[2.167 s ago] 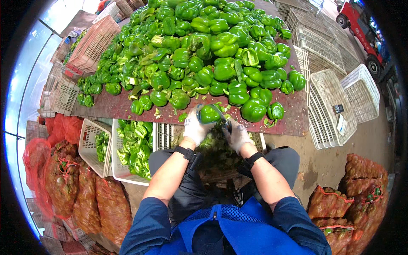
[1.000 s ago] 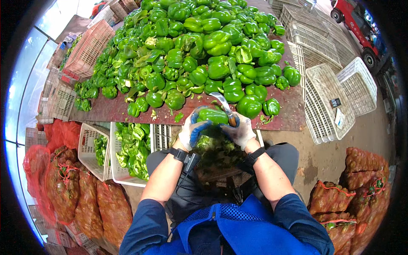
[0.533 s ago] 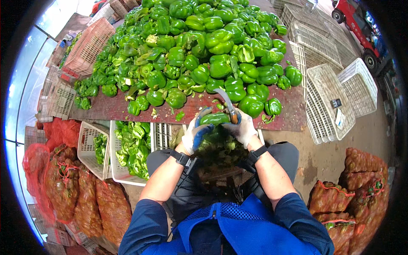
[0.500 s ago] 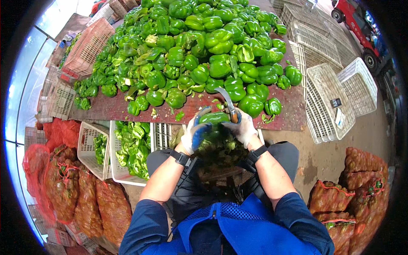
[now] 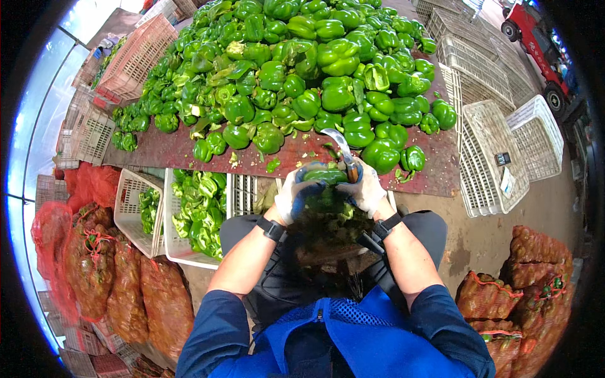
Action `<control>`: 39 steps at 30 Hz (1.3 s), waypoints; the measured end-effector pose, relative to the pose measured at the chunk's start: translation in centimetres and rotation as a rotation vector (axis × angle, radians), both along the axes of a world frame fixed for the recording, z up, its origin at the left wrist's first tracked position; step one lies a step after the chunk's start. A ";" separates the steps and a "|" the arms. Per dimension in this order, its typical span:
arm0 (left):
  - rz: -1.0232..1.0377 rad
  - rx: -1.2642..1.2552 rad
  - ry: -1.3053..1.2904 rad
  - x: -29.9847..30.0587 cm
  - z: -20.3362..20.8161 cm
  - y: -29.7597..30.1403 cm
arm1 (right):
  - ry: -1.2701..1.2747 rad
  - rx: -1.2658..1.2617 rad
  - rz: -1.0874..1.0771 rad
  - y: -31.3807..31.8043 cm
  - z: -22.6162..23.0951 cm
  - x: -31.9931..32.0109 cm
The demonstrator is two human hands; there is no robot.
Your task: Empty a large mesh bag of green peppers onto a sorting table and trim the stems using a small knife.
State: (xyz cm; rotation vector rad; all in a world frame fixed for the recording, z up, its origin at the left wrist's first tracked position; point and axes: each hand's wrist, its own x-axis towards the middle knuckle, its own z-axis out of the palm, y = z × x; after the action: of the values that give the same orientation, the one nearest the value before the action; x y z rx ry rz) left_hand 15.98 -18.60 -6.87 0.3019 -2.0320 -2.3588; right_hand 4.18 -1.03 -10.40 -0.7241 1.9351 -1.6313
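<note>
Both my hands wear whitish gloves with dark blue palms and meet over my lap at the table's near edge. My left hand (image 5: 293, 198) is closed around the left side of a green bell pepper (image 5: 326, 176). In my right hand (image 5: 368, 190) is a knife (image 5: 342, 146) with a curved blade and wooden handle. Its blade points up and away, tip bent to the left, apart from the pepper. My right fingers also touch the pepper's right side. Below the hands it is dark and blurred. Beyond them, a heap of green bell peppers (image 5: 271, 75) covers the red-brown table (image 5: 252, 165).
A white crate (image 5: 167, 220) of cut peppers stands left of my knees, with another crate (image 5: 129, 198) beside it. Filled mesh sacks (image 5: 161, 302) lie at lower left, more sacks (image 5: 488, 296) at lower right. Stacked crates (image 5: 491, 157) stand right of the table; a red vehicle (image 5: 539, 50) is behind.
The whole view has shifted slightly. The pepper has turned a little between my hands, which stay closed on it and the knife.
</note>
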 end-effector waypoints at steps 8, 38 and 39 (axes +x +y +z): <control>-0.095 0.109 0.052 0.8 -1.9 -1.8 | 0.065 -0.022 0.183 0.4 2.4 0.9; 0.530 0.057 0.220 9.7 6.4 -6.7 | -0.432 -0.294 -0.141 0.3 3.9 2.0; 0.656 -0.037 0.242 10.9 6.8 -8.3 | -0.468 -0.261 -0.148 0.2 3.2 1.9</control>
State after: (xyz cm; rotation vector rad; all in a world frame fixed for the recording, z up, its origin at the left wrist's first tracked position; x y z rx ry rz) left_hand 26.87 -26.86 -0.02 0.5496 -1.5497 -1.8486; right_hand 6.05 -0.81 -7.18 -0.2561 1.4863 -1.9587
